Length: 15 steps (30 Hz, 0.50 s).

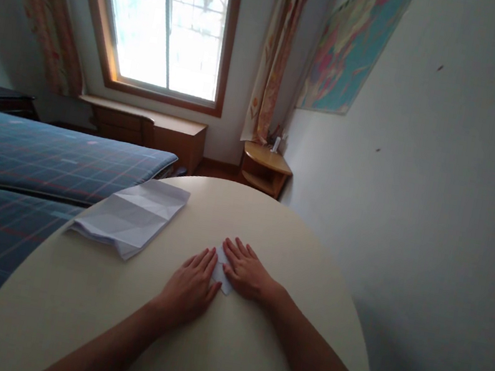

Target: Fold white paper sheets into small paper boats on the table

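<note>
Paper [219, 274], small and folded, lies pinned under left hand [190, 287] and right hand [246, 271], both flat, fingers spread, pinching nothing. Even downward pressure should keep it from slipping on the table [248, 350]; sheets [133, 217] lie farther left.

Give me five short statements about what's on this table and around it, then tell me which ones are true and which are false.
1. The left hand and the right hand both lie flat on a small folded paper. True.
2. The stack of creased sheets lies to the right of the hands. False: it lies to their left, near the table edge by the bed.
3. The table is cream-coloured with a curved edge. True.
4. The right hand holds a pen. False: it holds nothing and rests palm down with its fingers stretched out.
5. The bed cover is plain white. False: it is blue plaid.
</note>
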Each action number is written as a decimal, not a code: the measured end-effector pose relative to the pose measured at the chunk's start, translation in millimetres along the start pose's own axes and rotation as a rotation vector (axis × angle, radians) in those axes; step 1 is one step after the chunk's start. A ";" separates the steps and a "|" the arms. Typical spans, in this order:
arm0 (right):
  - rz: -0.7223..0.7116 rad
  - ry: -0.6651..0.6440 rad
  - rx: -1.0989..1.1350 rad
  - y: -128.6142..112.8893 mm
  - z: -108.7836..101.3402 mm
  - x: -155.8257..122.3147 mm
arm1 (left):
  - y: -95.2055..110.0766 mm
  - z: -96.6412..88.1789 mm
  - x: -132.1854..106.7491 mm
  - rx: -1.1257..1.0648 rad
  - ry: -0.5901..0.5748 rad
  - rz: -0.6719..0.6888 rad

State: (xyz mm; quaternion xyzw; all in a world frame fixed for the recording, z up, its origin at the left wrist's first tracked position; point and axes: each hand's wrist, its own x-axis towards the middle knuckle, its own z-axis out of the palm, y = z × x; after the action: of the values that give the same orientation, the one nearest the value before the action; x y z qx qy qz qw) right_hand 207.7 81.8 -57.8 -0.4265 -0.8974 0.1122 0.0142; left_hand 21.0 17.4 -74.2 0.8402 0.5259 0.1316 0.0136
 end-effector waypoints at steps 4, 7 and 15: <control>0.059 -0.038 0.028 10.8 -7.0 -19.7 | -2.0 1.4 1.1 0.012 -0.012 0.006; 0.073 -0.016 0.009 19.7 -12.9 -29.5 | -3.2 4.9 1.6 0.012 -0.003 -0.005; 0.145 0.180 0.007 26.3 -21.0 -26.5 | 0.3 1.6 1.6 0.022 -0.034 -0.043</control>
State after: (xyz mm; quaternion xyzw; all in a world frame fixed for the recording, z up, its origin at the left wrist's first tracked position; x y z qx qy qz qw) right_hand 247.2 81.5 -41.0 -0.4983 -0.8590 0.0775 0.0881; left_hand 22.3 18.8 -75.4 0.8309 0.5450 0.1111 0.0161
